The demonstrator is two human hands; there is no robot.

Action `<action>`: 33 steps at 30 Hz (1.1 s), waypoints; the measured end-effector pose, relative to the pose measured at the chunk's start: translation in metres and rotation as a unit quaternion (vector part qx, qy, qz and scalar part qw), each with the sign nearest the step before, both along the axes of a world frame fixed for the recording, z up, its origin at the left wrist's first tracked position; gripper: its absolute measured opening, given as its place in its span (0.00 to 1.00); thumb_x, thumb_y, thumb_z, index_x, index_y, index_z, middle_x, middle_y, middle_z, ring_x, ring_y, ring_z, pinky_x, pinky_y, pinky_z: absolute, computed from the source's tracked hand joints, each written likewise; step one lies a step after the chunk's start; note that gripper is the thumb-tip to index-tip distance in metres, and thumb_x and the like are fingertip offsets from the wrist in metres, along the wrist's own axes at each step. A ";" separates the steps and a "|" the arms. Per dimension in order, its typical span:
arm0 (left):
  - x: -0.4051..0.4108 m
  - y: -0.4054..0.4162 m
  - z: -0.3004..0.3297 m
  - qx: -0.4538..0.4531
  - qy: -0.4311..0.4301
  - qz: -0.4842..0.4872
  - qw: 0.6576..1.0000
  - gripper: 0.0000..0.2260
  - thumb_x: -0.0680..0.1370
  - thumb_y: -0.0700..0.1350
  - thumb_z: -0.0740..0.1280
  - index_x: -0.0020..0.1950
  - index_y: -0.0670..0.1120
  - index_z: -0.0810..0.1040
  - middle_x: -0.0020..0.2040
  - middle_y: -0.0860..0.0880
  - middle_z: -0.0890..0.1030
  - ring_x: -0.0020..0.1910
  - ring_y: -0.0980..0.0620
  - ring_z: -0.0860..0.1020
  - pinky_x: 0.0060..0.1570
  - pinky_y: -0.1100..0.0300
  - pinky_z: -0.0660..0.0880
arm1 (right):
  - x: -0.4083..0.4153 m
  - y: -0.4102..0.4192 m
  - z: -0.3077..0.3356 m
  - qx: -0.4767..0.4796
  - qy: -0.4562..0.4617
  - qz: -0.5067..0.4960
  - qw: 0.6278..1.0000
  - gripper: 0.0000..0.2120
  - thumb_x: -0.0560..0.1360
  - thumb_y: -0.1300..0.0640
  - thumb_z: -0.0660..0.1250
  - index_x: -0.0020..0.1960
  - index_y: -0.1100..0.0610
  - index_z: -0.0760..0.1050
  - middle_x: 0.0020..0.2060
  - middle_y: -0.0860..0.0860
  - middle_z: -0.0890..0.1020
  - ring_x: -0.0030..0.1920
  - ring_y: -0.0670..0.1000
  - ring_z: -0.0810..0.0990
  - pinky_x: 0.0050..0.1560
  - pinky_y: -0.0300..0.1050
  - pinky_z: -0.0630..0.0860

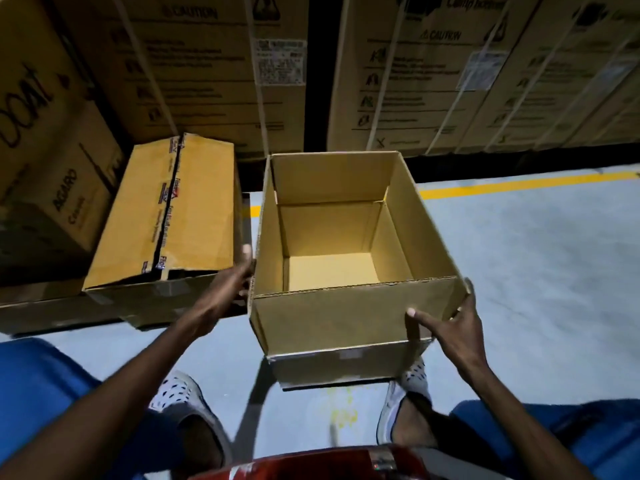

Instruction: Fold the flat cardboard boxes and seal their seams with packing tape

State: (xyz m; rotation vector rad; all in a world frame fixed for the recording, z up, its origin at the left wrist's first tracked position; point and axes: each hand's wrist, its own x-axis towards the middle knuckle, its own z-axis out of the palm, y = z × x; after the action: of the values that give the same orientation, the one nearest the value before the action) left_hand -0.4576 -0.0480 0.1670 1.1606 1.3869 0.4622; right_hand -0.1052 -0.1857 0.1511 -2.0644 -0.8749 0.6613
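Observation:
An open-topped brown cardboard box (332,320) stands upright on the grey floor between my feet, its top flaps raised and its inside empty. My left hand (225,292) holds the box's left near corner, thumb up along the edge. My right hand (446,327) grips the right near corner, thumb pressed on the front flap and fingers wrapped round the side. To the left lies a second box (166,209) with its flaps closed and a strip of printed tape along the centre seam.
Tall stacked cartons (207,71) with caution print and white straps form a wall behind. More cartons (45,161) stand at the left. A yellow floor line (519,183) runs at the right. A red object (311,465) sits at the bottom edge.

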 end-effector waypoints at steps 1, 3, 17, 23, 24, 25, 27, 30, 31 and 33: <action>0.005 -0.002 0.005 0.036 0.090 -0.047 0.994 0.36 0.77 0.71 0.55 0.74 0.45 0.71 0.70 0.41 0.75 0.65 0.41 0.76 0.64 0.44 0.70 | -0.001 -0.002 0.003 -0.013 -0.019 0.016 1.000 0.57 0.60 0.40 0.83 0.79 0.40 0.52 0.72 0.54 0.74 0.69 0.58 0.74 0.66 0.60 0.75; 0.006 -0.004 0.007 0.097 0.231 -0.125 0.960 0.27 0.78 0.63 0.65 0.61 0.40 0.77 0.55 0.39 0.82 0.49 0.42 0.82 0.50 0.53 0.77 | -0.003 -0.005 0.004 -0.021 -0.055 0.039 0.997 0.55 0.62 0.36 0.80 0.79 0.41 0.52 0.72 0.55 0.74 0.68 0.59 0.75 0.66 0.59 0.76; -0.007 0.018 -0.003 0.215 0.337 -0.157 0.903 0.18 0.83 0.44 0.59 0.71 0.38 0.64 0.46 0.43 0.78 0.39 0.46 0.77 0.40 0.53 0.72 | -0.024 0.016 -0.014 0.045 -0.597 0.254 0.759 0.52 0.61 0.66 0.79 0.80 0.56 0.57 0.77 0.66 0.59 0.76 0.67 0.61 0.66 0.73 0.64; -0.008 0.019 -0.002 0.267 0.342 -0.186 0.881 0.29 0.85 0.50 0.53 0.81 0.44 0.42 0.42 0.45 0.78 0.36 0.48 0.77 0.40 0.54 0.71 | -0.033 0.046 -0.036 -0.189 -0.583 0.319 0.723 0.51 0.76 0.54 0.69 0.80 0.56 0.33 0.80 0.66 0.48 0.78 0.70 0.54 0.72 0.76 0.48; -0.007 0.021 -0.002 0.270 0.339 -0.198 0.879 0.30 0.85 0.50 0.53 0.81 0.44 0.42 0.43 0.44 0.78 0.37 0.47 0.77 0.40 0.53 0.72 | -0.032 0.054 -0.040 -0.225 -0.587 0.324 0.707 0.50 0.79 0.49 0.65 0.78 0.56 0.28 0.79 0.67 0.46 0.78 0.70 0.52 0.72 0.77 0.44; -0.005 0.025 -0.003 0.268 0.336 -0.208 0.879 0.31 0.85 0.50 0.54 0.81 0.43 0.41 0.45 0.42 0.79 0.38 0.46 0.78 0.41 0.52 0.74 | -0.032 0.062 -0.044 -0.243 -0.593 0.327 0.694 0.46 0.81 0.45 0.60 0.77 0.55 0.25 0.79 0.67 0.44 0.78 0.71 0.50 0.71 0.78 0.41; -0.001 0.035 -0.005 0.258 0.326 -0.220 0.882 0.32 0.84 0.49 0.57 0.80 0.43 0.41 0.51 0.39 0.80 0.42 0.42 0.80 0.45 0.48 0.77 | -0.033 0.078 -0.050 -0.267 -0.592 0.335 0.683 0.39 0.84 0.40 0.51 0.78 0.53 0.27 0.79 0.67 0.41 0.78 0.71 0.46 0.68 0.79 0.34; 0.010 0.054 -0.007 0.246 0.308 -0.209 0.895 0.30 0.83 0.49 0.60 0.79 0.44 0.46 0.57 0.39 0.79 0.45 0.40 0.80 0.48 0.46 0.78 | -0.031 0.095 -0.069 -0.330 -0.583 0.350 0.655 0.34 0.84 0.39 0.45 0.81 0.52 0.34 0.79 0.66 0.40 0.79 0.70 0.41 0.62 0.80 0.27; 0.017 0.060 -0.007 0.237 0.303 -0.197 0.902 0.29 0.83 0.49 0.60 0.78 0.44 0.49 0.57 0.40 0.79 0.46 0.41 0.79 0.49 0.47 0.77 | -0.031 0.098 -0.076 -0.347 -0.582 0.356 0.643 0.33 0.84 0.39 0.44 0.82 0.51 0.36 0.79 0.65 0.41 0.79 0.69 0.40 0.60 0.80 0.26; 0.032 0.069 -0.010 0.228 0.301 -0.166 0.911 0.27 0.83 0.48 0.61 0.77 0.42 0.53 0.50 0.44 0.78 0.44 0.44 0.77 0.46 0.49 0.75 | -0.030 0.099 -0.093 -0.375 -0.569 0.373 0.630 0.31 0.84 0.39 0.44 0.82 0.50 0.39 0.80 0.63 0.42 0.79 0.68 0.39 0.58 0.80 0.24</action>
State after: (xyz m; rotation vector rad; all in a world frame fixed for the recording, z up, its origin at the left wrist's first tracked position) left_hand -0.4251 0.0209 0.1573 2.0082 1.5926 0.1823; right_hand -0.1356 -0.0871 0.0580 -2.7946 -2.6599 -0.0944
